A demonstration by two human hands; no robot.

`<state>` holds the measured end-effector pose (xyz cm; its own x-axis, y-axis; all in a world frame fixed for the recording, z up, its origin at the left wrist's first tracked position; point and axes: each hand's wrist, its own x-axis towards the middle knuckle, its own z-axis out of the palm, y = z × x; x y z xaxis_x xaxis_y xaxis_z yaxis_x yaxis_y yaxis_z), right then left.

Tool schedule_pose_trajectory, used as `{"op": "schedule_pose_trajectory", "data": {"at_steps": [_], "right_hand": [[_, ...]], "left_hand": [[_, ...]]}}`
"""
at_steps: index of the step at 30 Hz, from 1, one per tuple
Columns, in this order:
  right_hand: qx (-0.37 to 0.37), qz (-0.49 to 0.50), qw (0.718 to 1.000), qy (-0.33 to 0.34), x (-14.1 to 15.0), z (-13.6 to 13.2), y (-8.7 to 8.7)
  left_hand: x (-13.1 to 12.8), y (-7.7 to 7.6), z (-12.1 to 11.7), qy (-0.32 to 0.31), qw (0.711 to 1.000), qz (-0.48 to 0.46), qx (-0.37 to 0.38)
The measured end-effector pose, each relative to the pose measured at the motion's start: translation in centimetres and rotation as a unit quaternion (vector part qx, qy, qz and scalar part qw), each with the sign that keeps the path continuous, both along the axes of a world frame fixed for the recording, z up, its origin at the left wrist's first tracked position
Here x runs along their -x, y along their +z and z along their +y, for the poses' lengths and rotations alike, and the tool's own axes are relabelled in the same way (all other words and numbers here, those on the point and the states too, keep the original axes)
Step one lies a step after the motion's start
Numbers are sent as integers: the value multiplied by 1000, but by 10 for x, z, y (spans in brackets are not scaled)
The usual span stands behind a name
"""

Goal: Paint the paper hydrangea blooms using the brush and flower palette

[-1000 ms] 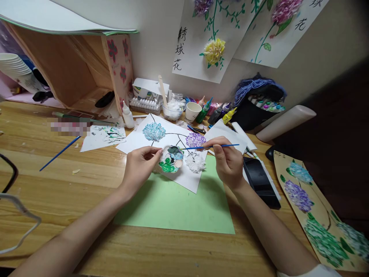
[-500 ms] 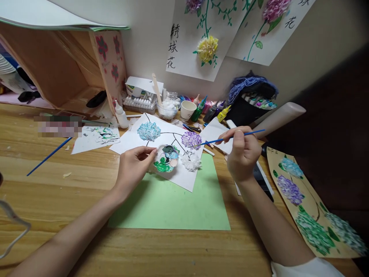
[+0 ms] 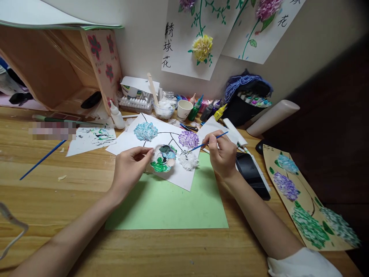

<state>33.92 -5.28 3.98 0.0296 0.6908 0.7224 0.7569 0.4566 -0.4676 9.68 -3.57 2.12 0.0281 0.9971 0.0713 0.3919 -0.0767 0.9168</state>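
My left hand [image 3: 131, 167] pinches the rim of a small round paint palette [image 3: 163, 158] smeared with green, dark, blue and pale pink paint. It is held over a white sheet of paper [image 3: 180, 181]. Between the fingers of my right hand [image 3: 221, 154] is a thin blue paintbrush [image 3: 198, 146], its tip at the upper edge of a white, raised flower [image 3: 188, 161]. On the same sheet are a purple flower [image 3: 188, 139] and a light blue flower [image 3: 145, 131], joined by dark painted stems. The sheet lies partly on green paper [image 3: 170, 209].
Along the wall stand a white glue bottle [image 3: 117, 116], a paper cup [image 3: 184, 110], a green paint bottle [image 3: 196, 109] and a black pen holder [image 3: 243, 109]. A second blue brush [image 3: 43, 159] lies left. A finished flower picture [image 3: 309, 204] hangs over the right edge.
My right hand has moved left and down, bringing the brush tip from beside the purple flower to the white flower. The palette stays in my left hand. The view has shifted slightly.
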Motion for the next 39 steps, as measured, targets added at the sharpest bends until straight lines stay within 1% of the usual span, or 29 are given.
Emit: {"op": "schedule_pose_trajectory", "data": {"at_steps": [13, 21, 27, 32, 39], "right_hand": [[8, -7, 1000, 19, 2, 0, -2], [-15, -6, 1000, 13, 0, 0, 2], [-11, -24, 1000, 17, 0, 1, 1], [-14, -13, 1000, 10, -1, 1, 1], [-16, -22, 1000, 15, -1, 1, 1]], "left_hand": [[0, 0, 0, -2, 1000, -4, -1], [0, -2, 0, -1, 1000, -9, -1], [0, -3, 1, 4, 1000, -4, 1], [0, -3, 0, 2, 1000, -6, 0], [0, -1, 0, 4, 1000, -6, 1]]}}
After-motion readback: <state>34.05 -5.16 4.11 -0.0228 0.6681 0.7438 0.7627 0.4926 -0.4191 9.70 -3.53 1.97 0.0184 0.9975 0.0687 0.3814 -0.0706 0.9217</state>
